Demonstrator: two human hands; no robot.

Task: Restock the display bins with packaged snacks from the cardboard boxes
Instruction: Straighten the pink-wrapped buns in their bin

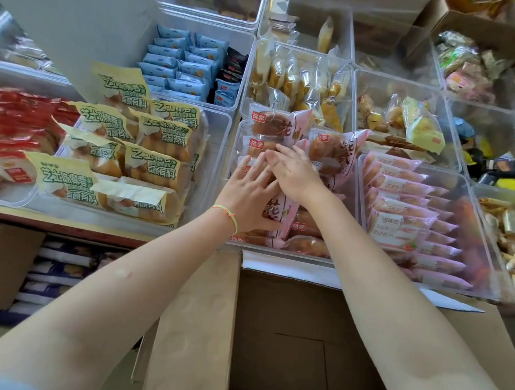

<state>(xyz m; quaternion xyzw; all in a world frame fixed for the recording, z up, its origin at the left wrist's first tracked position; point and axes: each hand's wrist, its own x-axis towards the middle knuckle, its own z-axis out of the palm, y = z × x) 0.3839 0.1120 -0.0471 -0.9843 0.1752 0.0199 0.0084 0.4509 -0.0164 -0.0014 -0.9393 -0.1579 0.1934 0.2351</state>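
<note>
I am pressing the pink-wrapped bread packs (282, 214) down into the clear display bin (234, 151) at the middle of the front row, where they are lying stacked in overlapping layers. My left hand (247, 191) is lying flat on the pile with its fingers spread and straight, gripping nothing; my right hand (296, 173) is crossing just above it, fingers also extended, touching the upper packs. Two packs at the far end are riding up over the bin's rim. To do this well, I am judging that I should be sliding those back and flattening each layer gently, since the buns inside look soft and would crush under a hard push.

The opened cardboard box (287, 332) is sitting just below the bin, and what I can see of its inside is bare. Yellow-labelled bread bags (149, 164) are filling the bin to the left, pink sausage-shaped packs (406, 210) the one to the right.
</note>
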